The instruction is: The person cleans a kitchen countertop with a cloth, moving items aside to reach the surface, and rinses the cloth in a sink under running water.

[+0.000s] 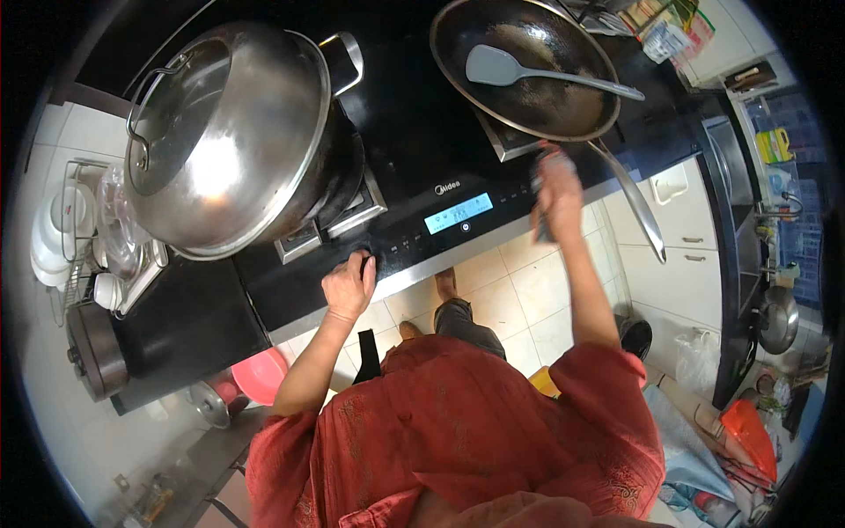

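My left hand (350, 285) grips a black control knob (364, 259) at the front edge of the black Midea gas cooktop (409, 152). My right hand (558, 191), blurred, holds a crumpled cloth (545, 221) over the cooktop's front right part, just below the wok. A lit display (459, 212) lies between my hands. On the left burner stands a large pot under a domed steel lid (264, 132) with a glass window. The wok (561, 109) sits over the right burner, with a grey spatula (495, 65) lying across it and its steel handle (634, 198) pointing towards me.
A dish rack (76, 244) with white bowls and a dark lidded pot (97, 350) are at the left. A pink basin (259, 375) is low beside the counter. At the right are white cabinets (680, 277), a steel pan (779, 320) and a yellow bottle (774, 146).
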